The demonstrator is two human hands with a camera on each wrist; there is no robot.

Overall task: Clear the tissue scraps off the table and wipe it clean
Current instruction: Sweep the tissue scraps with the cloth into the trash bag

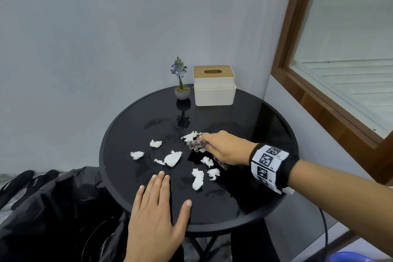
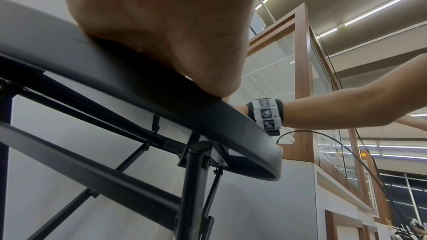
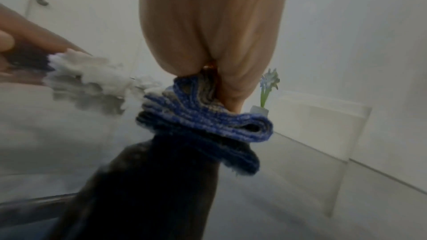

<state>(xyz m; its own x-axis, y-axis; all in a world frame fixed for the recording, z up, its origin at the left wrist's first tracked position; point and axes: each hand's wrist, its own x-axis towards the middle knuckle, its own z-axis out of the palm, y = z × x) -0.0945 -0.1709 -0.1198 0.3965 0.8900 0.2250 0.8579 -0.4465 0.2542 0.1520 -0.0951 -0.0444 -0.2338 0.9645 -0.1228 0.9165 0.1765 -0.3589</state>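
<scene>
The right hand [image 1: 223, 148] has its fingers curled round a bunched blue-striped cloth [image 1: 196, 144], pressed down on the round black table [image 1: 265, 125]. The wrist view shows the cloth [image 3: 203, 121] folded into a thick wad under the fingers, which likely gives a firm edge for pushing. Its leading edge touches one tissue scrap [image 1: 190, 136] on the far side of the group, so the cloth seems to be serving as a sweeper to herd the scraps, not yet as a wiper.

The left hand [image 1: 157, 208] lies flat on the near edge of the table, fingers straight and together, holding nothing. From below, its palm [image 2: 161, 30] rests on the rim; probably it steadies the light table against the push.

The other scraps lie loose in the middle of the top: two small ones [image 1: 155, 143] [image 1: 137, 155] to the left, a larger one [image 1: 172, 158] at the centre, and three more [image 1: 207, 161] [image 1: 213, 173] [image 1: 197, 178] just near the right hand. Wet streaks show on the glossy surface.

Below the near left edge stands a bin lined with a black bag [image 1: 53, 208], mouth open, well placed to catch scraps swept off; what lies inside cannot be made out. At the far edge a tissue box [image 1: 214, 85] with a wooden lid shows no tissue at its slot, and a small potted flower [image 1: 181, 89] stands just left of it.
</scene>
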